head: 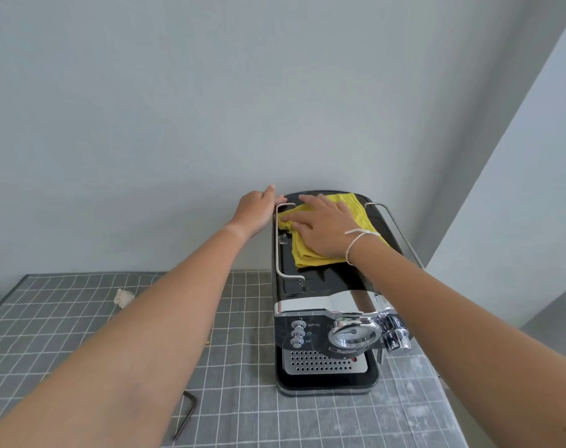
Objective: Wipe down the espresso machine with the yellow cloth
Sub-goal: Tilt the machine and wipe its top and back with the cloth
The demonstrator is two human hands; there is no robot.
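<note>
A black and chrome espresso machine stands on the table against the wall, its front facing me. A folded yellow cloth lies on its glossy black top between two metal rails. My right hand presses flat on the cloth, fingers spread and pointing left. My left hand grips the machine's rear left corner, thumb up near the wall.
A grey checked tablecloth covers the table. A crumpled pale scrap lies at the left. A dark bent metal piece sits near the front edge. The table's right edge runs close to the machine. A plain wall stands right behind.
</note>
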